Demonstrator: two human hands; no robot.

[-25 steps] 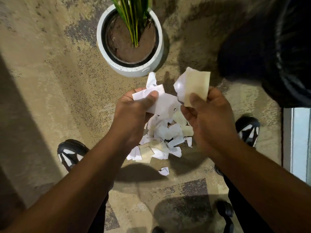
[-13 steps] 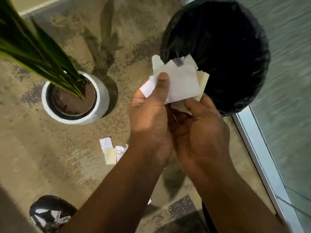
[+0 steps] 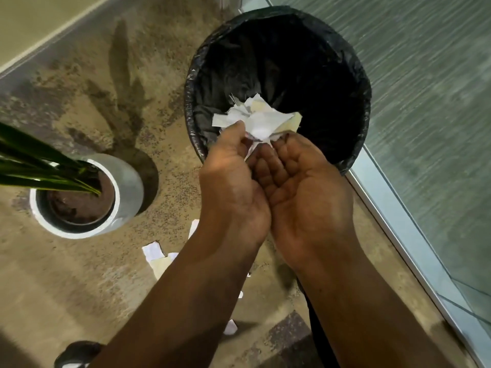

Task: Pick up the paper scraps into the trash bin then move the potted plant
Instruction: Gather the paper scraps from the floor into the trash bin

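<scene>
A bunch of white and cream paper scraps [image 3: 259, 120] hangs over the mouth of the black-lined trash bin [image 3: 365, 83], just past its near rim. My left hand [image 3: 231, 187] and my right hand [image 3: 305, 192] are pressed side by side, and their fingertips pinch the bottom of the bunch. My right palm faces up. More paper scraps [image 3: 152, 251] lie on the carpet beside my left forearm, some hidden under my arms. The potted plant [image 3: 127, 187], long green leaves in a white round pot, stands on the floor to the left of my hands.
A glass wall with a metal bottom rail [image 3: 398, 235] runs along the right, close behind the bin. A skirting strip [image 3: 39, 43] crosses the top left. My left shoe [image 3: 77, 353] shows at the bottom. Patterned beige carpet lies between pot and bin.
I have turned from the scrap pile to the bin. Both hands came together and carried the scraps forward over the bin's opening, and my right palm has turned up.
</scene>
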